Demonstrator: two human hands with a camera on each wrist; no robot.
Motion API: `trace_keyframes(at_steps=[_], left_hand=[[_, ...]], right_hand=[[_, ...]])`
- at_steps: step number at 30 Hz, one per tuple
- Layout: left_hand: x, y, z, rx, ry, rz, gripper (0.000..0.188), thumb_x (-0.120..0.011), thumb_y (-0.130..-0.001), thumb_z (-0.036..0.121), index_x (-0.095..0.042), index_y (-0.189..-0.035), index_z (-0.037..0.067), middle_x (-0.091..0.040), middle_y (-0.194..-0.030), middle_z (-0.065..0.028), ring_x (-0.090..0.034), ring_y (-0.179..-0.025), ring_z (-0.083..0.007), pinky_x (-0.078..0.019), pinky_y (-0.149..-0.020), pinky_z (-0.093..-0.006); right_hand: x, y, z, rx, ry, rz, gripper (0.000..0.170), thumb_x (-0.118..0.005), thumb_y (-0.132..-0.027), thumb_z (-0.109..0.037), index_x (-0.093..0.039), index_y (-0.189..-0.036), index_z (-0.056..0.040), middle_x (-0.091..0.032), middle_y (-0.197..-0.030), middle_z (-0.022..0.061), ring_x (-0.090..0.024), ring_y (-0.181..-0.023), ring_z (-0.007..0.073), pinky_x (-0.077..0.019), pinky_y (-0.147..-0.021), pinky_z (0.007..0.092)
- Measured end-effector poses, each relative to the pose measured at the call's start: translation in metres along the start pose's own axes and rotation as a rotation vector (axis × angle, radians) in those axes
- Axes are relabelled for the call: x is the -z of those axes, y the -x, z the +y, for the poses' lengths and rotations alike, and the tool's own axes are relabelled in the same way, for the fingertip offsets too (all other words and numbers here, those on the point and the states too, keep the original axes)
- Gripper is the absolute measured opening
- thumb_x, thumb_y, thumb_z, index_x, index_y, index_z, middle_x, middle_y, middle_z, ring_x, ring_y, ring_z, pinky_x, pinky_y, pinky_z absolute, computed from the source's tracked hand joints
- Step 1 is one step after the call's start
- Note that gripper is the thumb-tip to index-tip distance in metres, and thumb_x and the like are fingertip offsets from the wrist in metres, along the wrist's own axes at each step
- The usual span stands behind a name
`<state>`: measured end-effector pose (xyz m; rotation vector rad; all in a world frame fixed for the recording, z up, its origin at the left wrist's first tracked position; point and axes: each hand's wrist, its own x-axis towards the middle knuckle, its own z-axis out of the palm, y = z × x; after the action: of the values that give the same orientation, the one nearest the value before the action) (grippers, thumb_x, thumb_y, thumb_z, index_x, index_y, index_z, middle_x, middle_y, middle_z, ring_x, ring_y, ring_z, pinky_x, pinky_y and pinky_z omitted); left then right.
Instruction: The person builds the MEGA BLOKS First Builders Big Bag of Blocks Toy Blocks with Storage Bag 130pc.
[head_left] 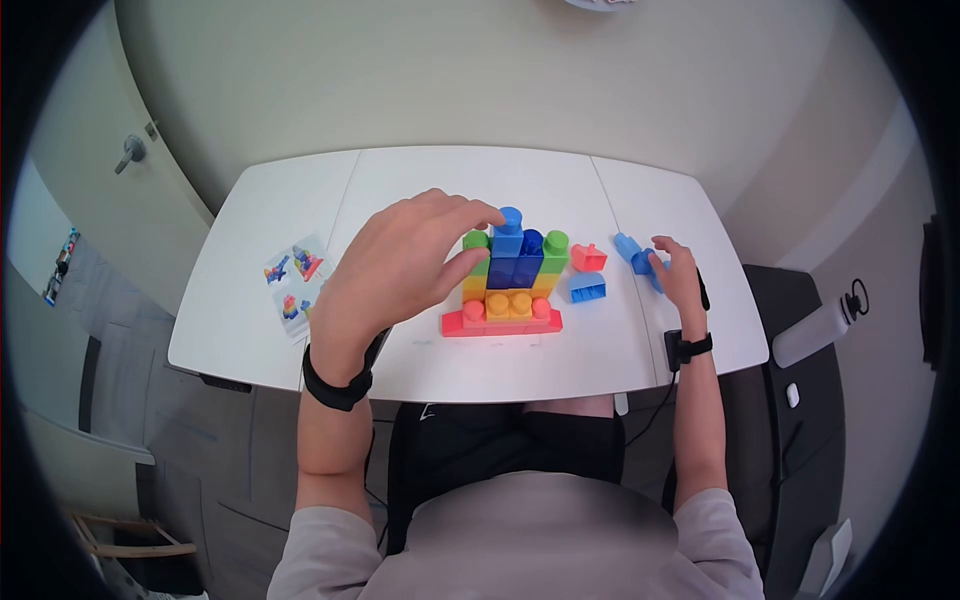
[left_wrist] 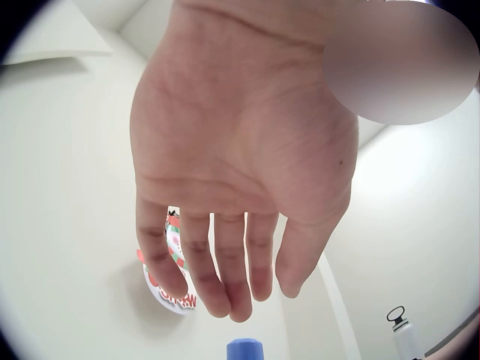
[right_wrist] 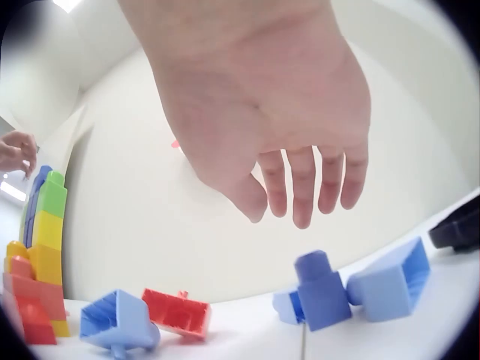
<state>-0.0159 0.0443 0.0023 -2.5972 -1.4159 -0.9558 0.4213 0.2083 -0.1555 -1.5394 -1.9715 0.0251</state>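
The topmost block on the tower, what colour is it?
The topmost block is light blue; it shows best in the head view.

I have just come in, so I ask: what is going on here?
A person's left hand hovers near the top of a stacked structure of colourful toy blocks, and the right hand above some separate blue blocks. Neither hand holds anything. A red block and a light blue block lie on the white table in between.
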Motion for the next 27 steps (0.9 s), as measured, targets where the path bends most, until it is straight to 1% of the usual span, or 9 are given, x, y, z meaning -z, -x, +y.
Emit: trace_keyframes(at_steps=[1, 3, 7, 16, 19, 21, 22, 24, 27], left_hand=[[-0.001, 0.000, 0.001, -0.007, -0.005, 0.002, 0.029, -0.074, -0.091, 0.012, -0.072, -0.119, 0.011, -0.075, -0.111, -0.0076, -0.069, -0.103, -0.0283, -0.0563, -0.088, -0.0390], [-0.002, 0.000, 0.001, -0.018, -0.008, -0.002, 0.029, -0.074, -0.091, 0.012, -0.072, -0.119, 0.011, -0.075, -0.112, -0.0077, -0.069, -0.103, -0.0283, -0.0564, -0.088, -0.0390], [-0.004, -0.001, 0.000, -0.050, -0.001, 0.015, 0.029, -0.075, -0.091, 0.012, -0.072, -0.119, 0.010, -0.076, -0.113, -0.0075, -0.069, -0.104, -0.0284, -0.0567, -0.089, -0.0389], [-0.002, 0.002, 0.004, -0.025, -0.013, 0.002, 0.029, -0.076, -0.089, 0.013, -0.073, -0.118, 0.010, -0.076, -0.111, -0.0074, -0.069, -0.101, -0.0284, -0.0567, -0.087, -0.0391], [0.003, 0.005, 0.004, -0.014, -0.014, 0.007, 0.029, -0.077, -0.089, 0.013, -0.073, -0.118, 0.010, -0.076, -0.110, -0.0075, -0.069, -0.099, -0.0285, -0.0566, -0.086, -0.0391], [0.005, 0.005, 0.003, -0.014, -0.014, 0.016, 0.029, -0.077, -0.089, 0.014, -0.073, -0.117, 0.010, -0.076, -0.109, -0.0075, -0.069, -0.098, -0.0286, -0.0566, -0.085, -0.0391], [0.005, 0.005, 0.003, -0.011, -0.014, 0.013, 0.030, -0.078, -0.088, 0.014, -0.072, -0.118, 0.010, -0.076, -0.109, -0.0079, -0.069, -0.099, -0.0286, -0.0567, -0.085, -0.0389], [0.005, 0.003, 0.003, -0.010, -0.015, 0.010, 0.032, -0.078, -0.088, 0.014, -0.072, -0.119, 0.010, -0.076, -0.109, -0.0082, -0.070, -0.099, -0.0286, -0.0568, -0.085, -0.0386], [0.005, 0.002, 0.003, 0.010, -0.050, 0.056, 0.038, -0.080, -0.087, 0.015, -0.070, -0.123, 0.011, -0.075, -0.109, -0.0090, -0.070, -0.101, -0.0279, -0.0569, -0.086, -0.0381]], right_hand=[[-0.002, 0.002, 0.002, -0.007, 0.000, 0.000, 0.032, -0.072, -0.093, -0.012, -0.069, -0.124, -0.0061, -0.073, -0.119, 0.0139, -0.064, -0.114, 0.0350, -0.0521, -0.099, 0.0436], [-0.007, 0.004, 0.005, 0.055, 0.013, 0.004, 0.036, -0.073, -0.092, -0.012, -0.068, -0.127, -0.0070, -0.073, -0.121, 0.0143, -0.063, -0.117, 0.0352, -0.0510, -0.101, 0.0437], [-0.006, 0.005, 0.006, 0.047, 0.028, -0.010, 0.037, -0.073, -0.092, -0.012, -0.068, -0.128, -0.0071, -0.072, -0.122, 0.0142, -0.062, -0.119, 0.0352, -0.0507, -0.101, 0.0434], [-0.007, 0.001, 0.005, 0.019, 0.026, -0.056, 0.034, -0.074, -0.089, -0.009, -0.070, -0.123, -0.0070, -0.072, -0.121, 0.0140, -0.063, -0.115, 0.0368, -0.0517, -0.099, 0.0445], [-0.009, -0.005, 0.005, 0.035, 0.047, -0.035, 0.031, -0.075, -0.089, -0.008, -0.072, -0.120, -0.0061, -0.073, -0.117, 0.0139, -0.066, -0.110, 0.0343, -0.0541, -0.095, 0.0431], [-0.004, -0.006, 0.002, -0.071, -0.025, -0.083, 0.029, -0.077, -0.087, -0.007, -0.073, -0.116, -0.0046, -0.075, -0.112, 0.0141, -0.071, -0.101, 0.0316, -0.0569, -0.088, 0.0410], [-0.002, -0.006, 0.001, -0.072, -0.026, -0.079, 0.029, -0.077, -0.087, -0.007, -0.073, -0.116, -0.0046, -0.075, -0.112, 0.0141, -0.071, -0.101, 0.0316, -0.0569, -0.088, 0.0410], [0.003, -0.007, 0.002, -0.089, -0.038, -0.111, 0.028, -0.078, -0.086, -0.005, -0.074, -0.114, -0.0034, -0.077, -0.107, 0.0141, -0.073, -0.093, 0.0292, -0.0583, -0.084, 0.0390], [0.004, -0.009, 0.011, -0.071, -0.073, -0.069, 0.027, -0.078, -0.086, -0.005, -0.075, -0.113, -0.0030, -0.077, -0.106, 0.0143, -0.074, -0.092, 0.0282, -0.0583, -0.083, 0.0382]])
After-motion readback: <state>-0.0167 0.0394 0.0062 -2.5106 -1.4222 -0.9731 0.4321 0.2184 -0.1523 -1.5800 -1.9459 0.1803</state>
